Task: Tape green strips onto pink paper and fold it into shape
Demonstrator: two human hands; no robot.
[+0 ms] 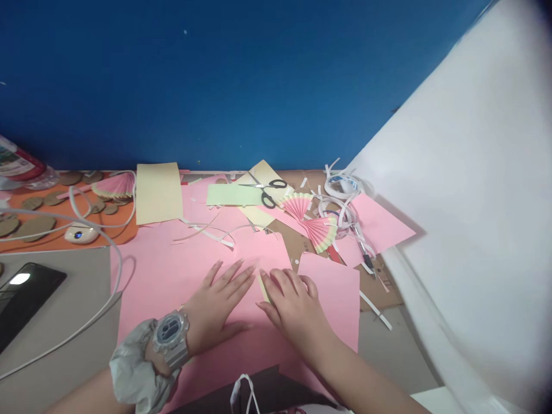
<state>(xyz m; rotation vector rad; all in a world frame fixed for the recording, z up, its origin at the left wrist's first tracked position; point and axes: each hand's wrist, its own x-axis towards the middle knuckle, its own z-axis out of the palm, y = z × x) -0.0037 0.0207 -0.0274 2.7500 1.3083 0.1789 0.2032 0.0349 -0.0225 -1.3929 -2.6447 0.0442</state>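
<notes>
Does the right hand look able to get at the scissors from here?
Likely yes: the scissors lie ahead of the right hand, handles uncovered, with the fan beside them; that hand seemingly need only lift off the pink paper.

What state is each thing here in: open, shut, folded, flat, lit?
Left hand: open, laid on pink paper.
Right hand: fingers bent, at a pale yellow strip; grip unclear.
Pink paper: spread out under the hands.
Scissors: open, blades apart.
Pleated paper: folded, fanned out.
Watch: worn; reading too small to tell.
Phone: lying flat; on or off, can't tell.
White gadget: blue spot showing.
</notes>
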